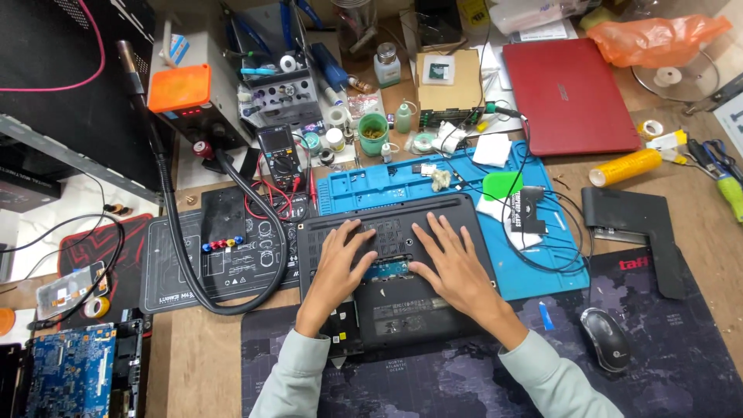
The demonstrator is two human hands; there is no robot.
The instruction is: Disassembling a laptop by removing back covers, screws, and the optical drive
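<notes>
A black laptop (402, 310) lies bottom-up in front of me, half on a blue silicone work mat (534, 271) and half on a dark desk mat (665, 364). An open slot in its underside shows a blue-green circuit module (387, 268). My left hand (340, 263) lies flat on the case left of that slot, fingers spread. My right hand (457, 267) lies flat on the case right of it, fingertips near the slot's edge. Neither hand holds anything.
A closed red laptop (569, 97) lies at the back right. A black mouse (605, 338) sits right of my arm, a black cover panel (635, 224) beyond it. A multimeter (280, 155), orange-topped station (190, 97), hose (232, 302) and bare circuit board (70, 371) crowd the left.
</notes>
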